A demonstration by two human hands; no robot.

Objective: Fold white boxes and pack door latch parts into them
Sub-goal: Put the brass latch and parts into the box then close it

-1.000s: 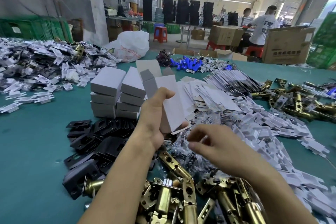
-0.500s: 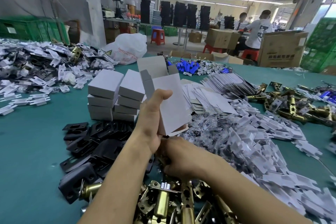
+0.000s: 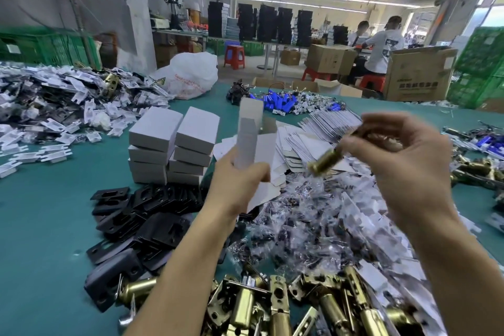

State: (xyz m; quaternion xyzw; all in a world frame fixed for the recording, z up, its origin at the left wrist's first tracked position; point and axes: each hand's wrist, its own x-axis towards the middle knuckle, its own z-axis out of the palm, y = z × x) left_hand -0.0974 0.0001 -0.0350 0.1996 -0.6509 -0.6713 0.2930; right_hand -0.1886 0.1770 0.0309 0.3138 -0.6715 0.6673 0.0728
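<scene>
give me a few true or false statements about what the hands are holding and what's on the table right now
1. The left hand holds an open white cardboard box. True.
2. The right hand is empty. False: its grip is on a brass latch bolt.
3. Closed white boxes are stacked beyond the black metal plates. True.
4. The latch is already inside the box. False: it is beside it, apart.

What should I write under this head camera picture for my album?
Left hand holds an open white box while right hand lifts a brass latch above the teal table.
</scene>
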